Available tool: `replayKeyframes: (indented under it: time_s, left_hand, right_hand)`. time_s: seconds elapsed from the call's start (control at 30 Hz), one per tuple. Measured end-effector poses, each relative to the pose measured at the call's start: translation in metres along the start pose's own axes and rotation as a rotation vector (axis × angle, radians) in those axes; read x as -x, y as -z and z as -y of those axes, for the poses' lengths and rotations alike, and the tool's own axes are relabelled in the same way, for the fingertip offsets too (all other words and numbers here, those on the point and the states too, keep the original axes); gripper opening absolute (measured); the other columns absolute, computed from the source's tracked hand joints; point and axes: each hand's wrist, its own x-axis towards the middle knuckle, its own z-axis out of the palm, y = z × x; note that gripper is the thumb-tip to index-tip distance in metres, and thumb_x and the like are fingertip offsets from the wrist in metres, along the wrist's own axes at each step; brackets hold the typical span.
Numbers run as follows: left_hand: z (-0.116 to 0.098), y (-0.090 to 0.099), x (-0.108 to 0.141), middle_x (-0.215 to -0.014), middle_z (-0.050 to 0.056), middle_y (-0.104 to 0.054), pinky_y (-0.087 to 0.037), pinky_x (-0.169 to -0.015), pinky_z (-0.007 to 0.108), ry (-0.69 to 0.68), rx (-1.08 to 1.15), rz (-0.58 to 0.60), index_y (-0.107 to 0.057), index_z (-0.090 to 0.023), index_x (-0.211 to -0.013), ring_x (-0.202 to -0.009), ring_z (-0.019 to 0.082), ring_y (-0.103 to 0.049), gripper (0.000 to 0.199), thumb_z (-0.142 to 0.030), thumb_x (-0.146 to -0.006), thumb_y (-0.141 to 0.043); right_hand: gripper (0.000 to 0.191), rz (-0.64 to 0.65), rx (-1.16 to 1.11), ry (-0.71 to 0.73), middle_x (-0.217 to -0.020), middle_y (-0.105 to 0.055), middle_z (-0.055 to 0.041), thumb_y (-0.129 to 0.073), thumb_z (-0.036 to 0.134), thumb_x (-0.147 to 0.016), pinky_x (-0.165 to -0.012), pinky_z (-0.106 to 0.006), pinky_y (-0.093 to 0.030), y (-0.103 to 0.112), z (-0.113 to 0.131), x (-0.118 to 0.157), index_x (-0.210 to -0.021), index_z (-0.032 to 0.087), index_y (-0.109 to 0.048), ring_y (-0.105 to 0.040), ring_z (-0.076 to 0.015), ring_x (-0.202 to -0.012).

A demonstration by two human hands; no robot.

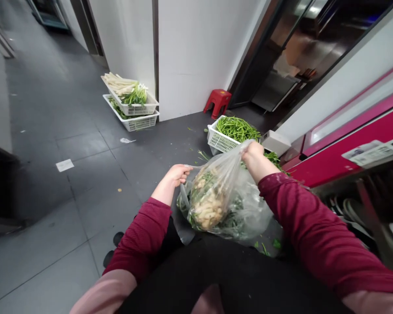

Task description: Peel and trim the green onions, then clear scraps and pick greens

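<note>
A clear plastic bag (pixel 231 165) hangs between my two hands, its upper edge pulled taut. Inside it, or seen through it, are pale, knobbly vegetables with green stems (pixel 208 205); their exact kind I cannot make out. My left hand (pixel 178 174) pinches one side of the bag's edge. Higher up, my right hand (pixel 253 153) is closed around the gathered plastic on the other side. Below and to the right, another part of clear plastic (pixel 252 209) covers dark green leaves, and whether it is a second bag I cannot tell.
Beyond my hands stands a white basket (pixel 221 140) of long green stems (pixel 237 127). Two stacked white baskets (pixel 140 110) hold leeks or scallions by the wall. A red stool (pixel 218 102) stands near the doorway, a white box (pixel 275 141) to the right, and paper (pixel 64 165) lies on the floor.
</note>
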Motion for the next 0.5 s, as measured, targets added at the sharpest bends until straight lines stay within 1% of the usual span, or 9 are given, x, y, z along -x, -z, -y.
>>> replayKeyframes:
  time_s: [0.07, 0.13, 0.2, 0.23, 0.3, 0.33, 0.4, 0.43, 0.5]
  left_hand:
    - [0.0, 0.0, 0.007, -0.045, -0.006, -0.04, -0.008, -0.034, 0.014, 0.056, -0.009, 0.09, -0.06, -0.006, -0.074, -0.032, -0.002, -0.02, 0.007, -0.011, -0.07, -0.064]
    - [0.004, -0.005, 0.014, -0.05, -0.003, -0.047, -0.015, -0.033, 0.014, 0.102, 0.007, 0.216, -0.061, -0.006, -0.079, -0.034, -0.001, -0.027, 0.011, -0.012, -0.07, -0.066]
    - [0.008, -0.012, 0.018, -0.054, -0.001, -0.05, -0.024, -0.034, 0.015, 0.115, 0.073, 0.313, -0.061, -0.006, -0.083, -0.036, 0.001, -0.034, 0.014, -0.013, -0.072, -0.064]
    - [0.009, -0.015, 0.019, -0.055, -0.001, -0.05, -0.028, -0.035, 0.015, 0.107, 0.124, 0.334, -0.061, -0.005, -0.085, -0.037, 0.001, -0.035, 0.015, -0.013, -0.073, -0.063]
    - [0.009, -0.022, 0.017, -0.057, -0.002, -0.05, -0.032, -0.036, 0.016, 0.066, 0.231, 0.347, -0.059, -0.004, -0.089, -0.037, 0.002, -0.036, 0.016, -0.012, -0.075, -0.059]
    - [0.008, -0.026, 0.014, -0.058, -0.002, -0.05, -0.033, -0.036, 0.017, 0.027, 0.274, 0.338, -0.058, -0.004, -0.091, -0.037, 0.002, -0.037, 0.017, -0.011, -0.075, -0.057]
    - [0.004, -0.031, 0.006, -0.06, -0.003, -0.05, -0.035, -0.035, 0.018, -0.073, 0.307, 0.29, -0.055, -0.005, -0.096, -0.036, 0.003, -0.037, 0.022, -0.01, -0.075, -0.054]
    - [0.002, -0.034, 0.003, -0.061, -0.003, -0.05, -0.035, -0.035, 0.018, -0.129, 0.305, 0.249, -0.053, -0.006, -0.099, -0.035, 0.003, -0.037, 0.025, -0.01, -0.075, -0.053]
    - [0.002, -0.042, 0.002, -0.06, -0.005, -0.049, -0.034, -0.034, 0.019, -0.224, 0.271, 0.152, -0.051, -0.007, -0.104, -0.034, 0.003, -0.035, 0.031, -0.011, -0.073, -0.053]
  right_hand:
    - [0.018, -0.057, 0.011, -0.011, -0.054, -0.027, 0.0034, -0.035, 0.032, -0.081, -0.043, -0.028, -0.038, 0.009, 0.005, -0.025, -0.066, 0.023, -0.041, -0.039, -0.0132, -0.047]
    - [0.021, -0.082, 0.026, 0.025, -0.057, -0.03, 0.0016, -0.033, 0.032, -0.082, -0.046, -0.031, -0.039, 0.015, 0.011, -0.04, -0.066, 0.023, -0.042, -0.043, -0.0149, -0.051]
    - [0.023, -0.143, 0.023, 0.037, -0.06, -0.034, -0.0004, -0.029, 0.029, -0.084, -0.05, -0.033, -0.041, 0.013, 0.015, -0.04, -0.067, 0.022, -0.044, -0.047, -0.0169, -0.057]
    - [0.024, -0.18, 0.016, 0.035, -0.06, -0.036, -0.001, -0.027, 0.027, -0.084, -0.051, -0.033, -0.042, 0.008, 0.016, -0.032, -0.068, 0.022, -0.044, -0.049, -0.0174, -0.06]
    - [0.022, -0.193, 0.022, 0.037, -0.061, -0.038, -0.0009, -0.027, 0.024, -0.084, -0.051, -0.03, -0.042, -0.005, 0.013, 0.002, -0.07, 0.022, -0.044, -0.049, -0.0163, -0.061]
    - [0.02, -0.15, 0.036, 0.041, -0.06, -0.038, -0.0003, -0.029, 0.025, -0.083, -0.049, -0.028, -0.041, -0.012, 0.007, 0.025, -0.069, 0.022, -0.043, -0.048, -0.0151, -0.059]
    - [0.016, -0.014, 0.093, 0.029, -0.057, -0.038, 0.0013, -0.037, 0.028, -0.079, -0.045, -0.025, -0.038, -0.019, -0.013, 0.081, -0.066, 0.021, -0.042, -0.045, -0.0132, -0.053]
    - [0.017, 0.061, 0.124, 0.018, -0.053, -0.038, 0.0017, -0.042, 0.031, -0.076, -0.044, -0.025, -0.038, -0.017, -0.026, 0.109, -0.062, 0.021, -0.041, -0.044, -0.0132, -0.051]
    - [0.02, 0.399, 0.315, 0.006, -0.051, -0.041, 0.0012, -0.046, 0.036, -0.072, -0.047, -0.026, -0.04, 0.0, -0.056, 0.157, -0.058, 0.022, -0.043, -0.048, -0.0154, -0.053]
